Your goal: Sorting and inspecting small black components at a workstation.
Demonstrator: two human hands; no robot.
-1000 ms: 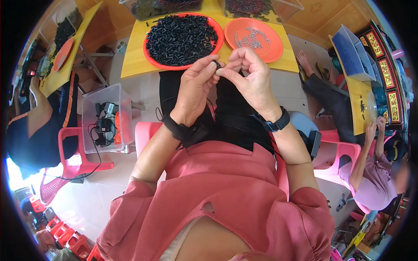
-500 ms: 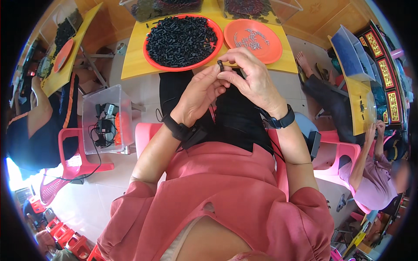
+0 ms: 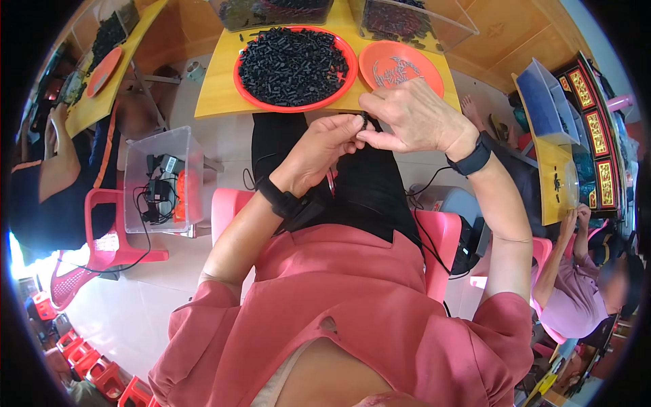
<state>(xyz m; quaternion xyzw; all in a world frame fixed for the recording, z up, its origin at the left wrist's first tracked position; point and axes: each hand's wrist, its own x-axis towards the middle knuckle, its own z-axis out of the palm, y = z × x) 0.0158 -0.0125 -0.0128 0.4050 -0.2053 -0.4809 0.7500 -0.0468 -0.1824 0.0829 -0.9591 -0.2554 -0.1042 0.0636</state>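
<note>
Just in front of the yellow table's near edge, my two hands meet at the fingertips. Thumb and fingers of my left hand (image 3: 322,148) pinch a small black ridged piece (image 3: 365,122), mostly covered by the fingers. From the other side, my right hand (image 3: 420,119) closes its thumb and index finger on the same piece. Beyond them lies a red round tray (image 3: 352,80) heaped with small black pieces (image 3: 288,64). An orange plate (image 3: 428,68) to its right holds small silvery metal pieces (image 3: 399,71), partly behind my right hand.
Clear plastic bins (image 3: 441,30) with dark pieces stand at the back of the yellow table (image 3: 213,95). On the left, a clear box (image 3: 129,183) holds black adapters and cables. People sit at side tables left and right. Black cables hang beside my pink chair (image 3: 444,234).
My right hand has turned, its elbow swinging outward to the right, with its fingers still at the black piece. The view has shifted slightly; my left hand keeps its pinch.
</note>
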